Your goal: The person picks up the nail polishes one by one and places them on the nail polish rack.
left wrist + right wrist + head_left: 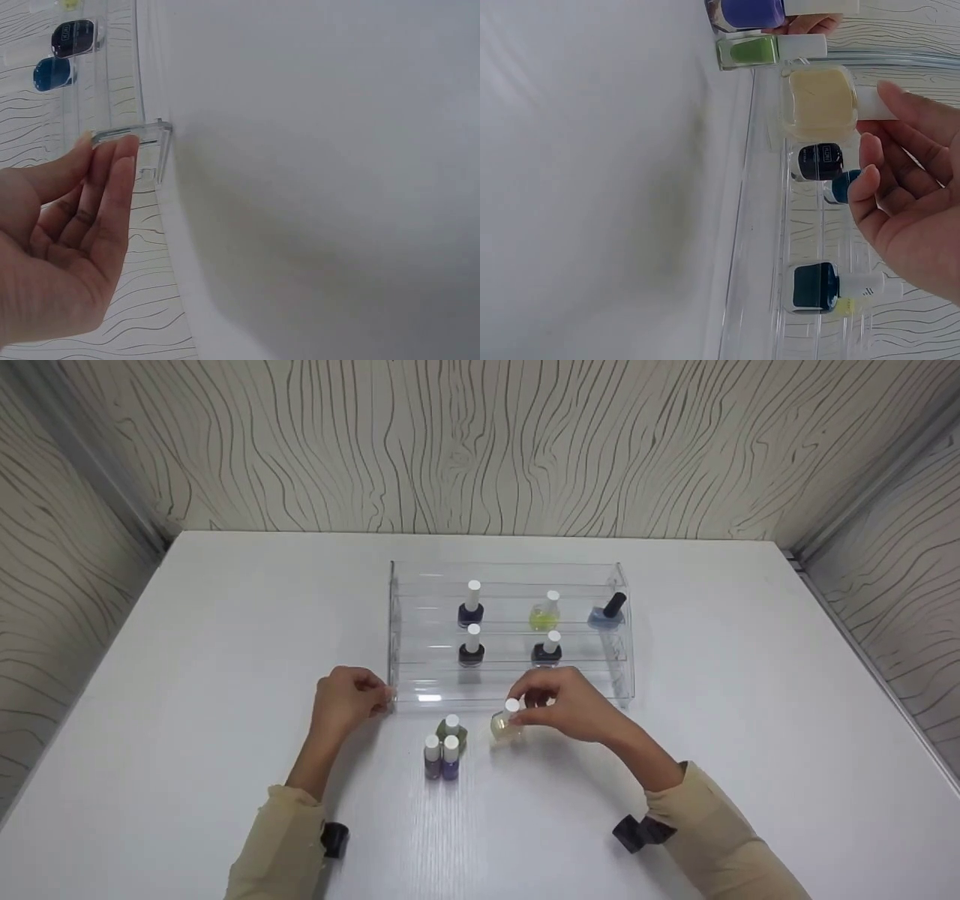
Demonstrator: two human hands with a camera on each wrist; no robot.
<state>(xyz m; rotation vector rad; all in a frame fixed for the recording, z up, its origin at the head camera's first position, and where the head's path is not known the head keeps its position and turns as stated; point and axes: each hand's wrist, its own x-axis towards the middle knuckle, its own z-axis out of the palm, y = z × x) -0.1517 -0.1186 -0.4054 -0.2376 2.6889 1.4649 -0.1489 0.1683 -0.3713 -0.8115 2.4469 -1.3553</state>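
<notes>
Head cam's decent: the table (pixel 225 645) comes out bright and fairly even, while the walls (pixel 450 457) past its far edge go dimmer, especially beyond the corners. Light seems to come from above, source out of frame. One hot white glare patch on the front step of the rack (pixel 427 649), a small glint on the pale bottle (pixel 501 727), plus streaky shine across the table's middle. Shadows are soft, like the smudge below the right hand (pixel 570 706). Wrist cams are greyer and flatter: broad fuzzy shadow on the table in the left, fainter one in the right. Lettering on the dark bottle (pixel 821 162) is mush.
</notes>
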